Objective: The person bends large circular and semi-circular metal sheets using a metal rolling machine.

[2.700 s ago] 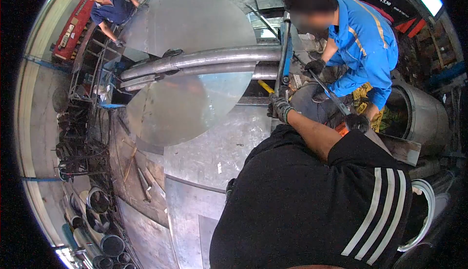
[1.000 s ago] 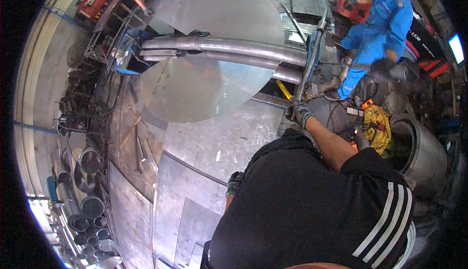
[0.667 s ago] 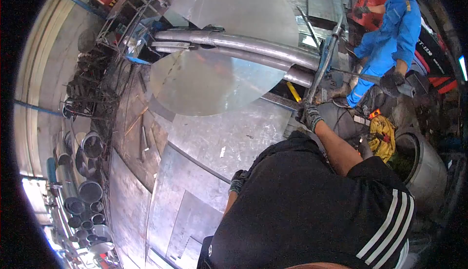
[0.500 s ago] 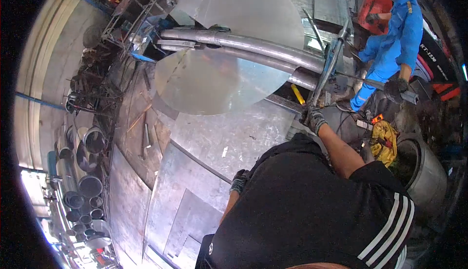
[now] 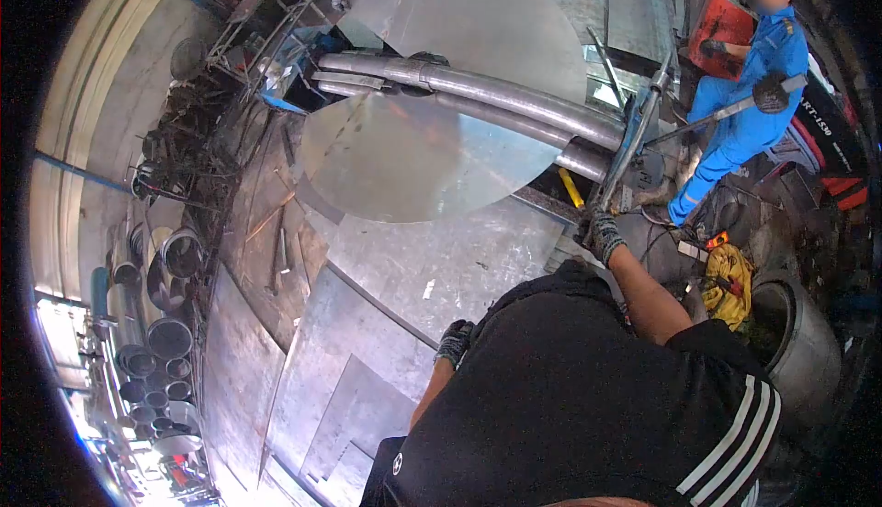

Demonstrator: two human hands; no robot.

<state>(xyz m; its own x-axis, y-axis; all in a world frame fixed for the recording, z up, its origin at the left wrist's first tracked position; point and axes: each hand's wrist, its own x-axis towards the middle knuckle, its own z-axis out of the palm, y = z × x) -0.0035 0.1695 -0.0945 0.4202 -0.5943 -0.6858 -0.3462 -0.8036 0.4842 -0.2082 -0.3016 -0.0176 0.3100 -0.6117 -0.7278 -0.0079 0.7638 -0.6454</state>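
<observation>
My right hand (image 5: 604,236), in a grey and black knit glove, is closed around the lower end of a long metal lever bar (image 5: 634,144) beside the rollers. My left hand (image 5: 454,342), in a similar glove, is low against the front of my black shirt, over the sheet metal. Its fingers look curled and nothing shows in them, though the shirt hides part of it. A large round metal sheet (image 5: 413,163) lies between the long steel rollers (image 5: 496,92), with parts showing on both sides. A yellow handle (image 5: 571,188) is near my right hand.
A co-worker in blue (image 5: 735,130) grips another bar (image 5: 707,119) at the right. Another person's gloved hand (image 5: 339,2) is near the sheet's far edge. Flat metal sheets (image 5: 358,351), a yellow cloth (image 5: 729,287), a metal drum (image 5: 804,342) and stacked pipes (image 5: 170,340) surround me.
The co-worker in blue has raised the far end of the bar. The view has shifted slightly. My right hand stays on the lever bar and my left hand stays by my shirt.
</observation>
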